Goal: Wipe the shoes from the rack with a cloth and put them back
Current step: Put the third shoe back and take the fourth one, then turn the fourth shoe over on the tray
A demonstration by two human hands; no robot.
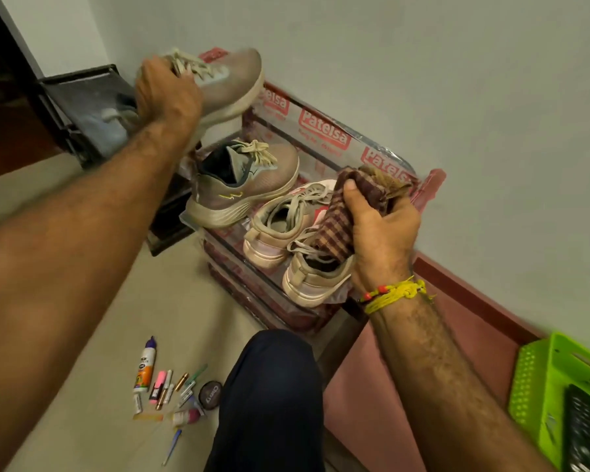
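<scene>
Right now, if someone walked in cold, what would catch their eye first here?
The left hand holds a grey shoe up above the rack, whose wrap bears red labels. The right hand grips a checked cloth over a pale pair on the top shelf, beside the grey shoe's mate. Lower down, pens and small bottles lie scattered on the floor, and a bright green basket sits at far right.

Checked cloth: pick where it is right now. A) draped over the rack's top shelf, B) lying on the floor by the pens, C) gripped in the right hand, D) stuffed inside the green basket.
C: the right hand has its fingers curled round the checked cloth, held above the pale shoes on the rack, while the left hand holds a brown sneaker.
</scene>
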